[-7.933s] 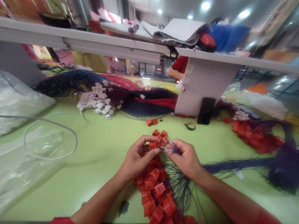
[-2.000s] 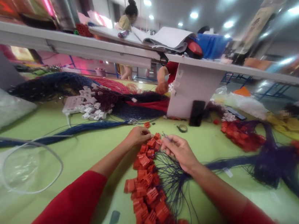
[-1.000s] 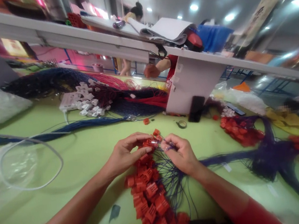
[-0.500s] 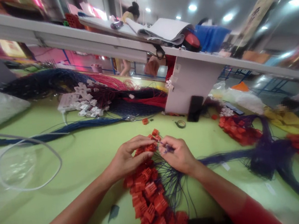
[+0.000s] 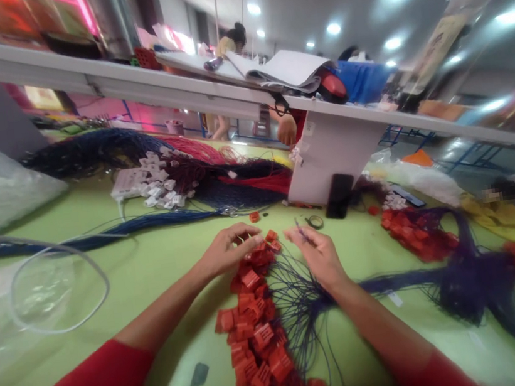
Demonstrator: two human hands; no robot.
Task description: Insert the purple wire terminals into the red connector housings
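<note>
My left hand (image 5: 231, 247) hovers at the far end of a long heap of red plastic connectors (image 5: 261, 335), thumb and fingers apart. Its fingertips are beside the topmost connectors; whether they touch is hard to tell. To the right, my right hand (image 5: 320, 254) is raised over the green table and pinches a thin dark purple wire (image 5: 299, 228) whose end sticks up past the fingers. A fan of dark wires (image 5: 296, 305) runs from the connectors into a bundle passing under my right wrist.
Behind my hands lie a loose red connector (image 5: 254, 217), a tape roll (image 5: 314, 221) and a black phone (image 5: 339, 195). White connectors (image 5: 161, 180) and wire bundles lie at back left. More red connectors (image 5: 417, 235) are at right. A shelf (image 5: 206, 92) crosses above; a co-worker's hand (image 5: 286, 131) shows beyond.
My hands were close together at the top of the connector heap; now they are apart. The right hand has moved right and up with the wire, and the left slightly away.
</note>
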